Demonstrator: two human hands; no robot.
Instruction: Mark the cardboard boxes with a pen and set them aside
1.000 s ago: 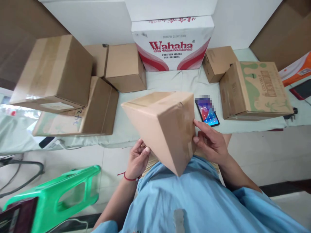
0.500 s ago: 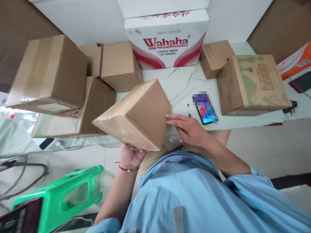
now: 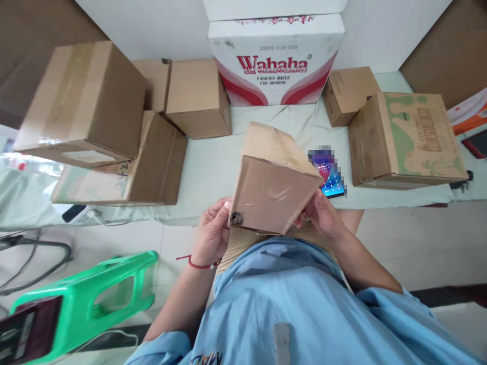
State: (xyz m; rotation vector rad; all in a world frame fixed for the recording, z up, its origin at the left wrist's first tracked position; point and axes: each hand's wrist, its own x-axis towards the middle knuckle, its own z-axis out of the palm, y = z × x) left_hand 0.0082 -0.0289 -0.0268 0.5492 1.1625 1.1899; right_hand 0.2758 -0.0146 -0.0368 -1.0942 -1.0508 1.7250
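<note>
A brown cardboard box is held tilted over the table's front edge, close to my body. A strip of tape runs over its upper face, and a dark, torn-looking spot marks its lower left corner. My left hand grips that left side, thumb against the edge beside the spot. On the opposite side, my right hand is closed on the box's right corner, its fingers partly under it. Just behind that corner lies a phone with a lit screen, partly hidden by the box.
A white and red Wahaha carton stands at the back. Stacked brown boxes are at left, a smaller box beside them. A green-printed coconut box is at right. Below left is a green plastic stool.
The box has turned and shifted right, showing a different face. My left hand moved from beneath it to its left edge; my right hand went from touching its side to gripping the right corner.
</note>
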